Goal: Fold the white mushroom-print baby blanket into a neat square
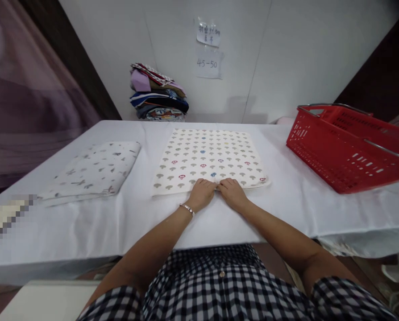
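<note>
The cream rectangular cloth printed with small mushroom shapes (209, 160) is laid flat at the middle of the table covered in white sheeting (126, 223), its near edge toward the person. The left hand (202, 193), marked by a silver bracelet at the wrist, and the right hand (232, 193) are set side by side on the middle of that near edge, fingers curled down onto the fabric and thumbs almost touching; whether the edge is pinched or only pressed cannot be told, since the fingertips are hidden. For a clean result, the edge should be gripped evenly by both hands and kept square to the far edge, so that no slack or skew is introduced. A folded white cloth with a sparse grey print (92, 171) is lying well apart to the left. A red plastic basket with metal handles (350, 147) is resting, tilted, near the right side. A stack of folded coloured textiles (157, 93) is placed against the white wall (286, 53), beneath two paper labels (209, 49). Nothing is lying between the hands and the mushroom cloth.
</note>
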`<state>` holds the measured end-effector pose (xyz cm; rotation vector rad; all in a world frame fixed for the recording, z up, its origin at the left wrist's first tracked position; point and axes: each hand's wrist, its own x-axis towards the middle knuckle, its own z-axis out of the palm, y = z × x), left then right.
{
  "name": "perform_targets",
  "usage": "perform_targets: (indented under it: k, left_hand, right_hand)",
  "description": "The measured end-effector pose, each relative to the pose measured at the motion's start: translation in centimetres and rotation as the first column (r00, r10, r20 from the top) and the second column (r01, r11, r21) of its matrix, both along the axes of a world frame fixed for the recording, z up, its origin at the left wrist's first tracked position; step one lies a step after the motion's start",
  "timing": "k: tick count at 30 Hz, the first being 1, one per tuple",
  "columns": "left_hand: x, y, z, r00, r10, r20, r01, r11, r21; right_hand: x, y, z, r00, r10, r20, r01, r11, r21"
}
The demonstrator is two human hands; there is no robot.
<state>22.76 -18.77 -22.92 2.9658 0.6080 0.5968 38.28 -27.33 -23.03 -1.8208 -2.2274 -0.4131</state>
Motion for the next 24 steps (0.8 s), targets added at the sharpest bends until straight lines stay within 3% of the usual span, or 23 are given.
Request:
perform_targets:
  k: [5,15,24]
  left_hand:
    - [-1.1,0.0,0.0,1.000,0.024,0.014,-0.024,1.000,-0.002]
    - [-8.7,2.6,-0.6,0.987,0.123,0.100,-0.121,0.992,-0.030]
    - [-8.4,3.1,-1.0,0.978,0.190,0.092,-0.190,0.982,-0.011]
  right_hand:
    - [-0.1,0.3,-0.2,1.000,-0.007,-0.019,0.006,1.000,-0.021]
    - [0.3,0.0,-0.3,0.992,0.021,-0.122,-0.023,1.000,-0.015]
    - [0.4,-0.1,-0.5,0.984,0.039,-0.174,-0.042,0.999,-0.010]
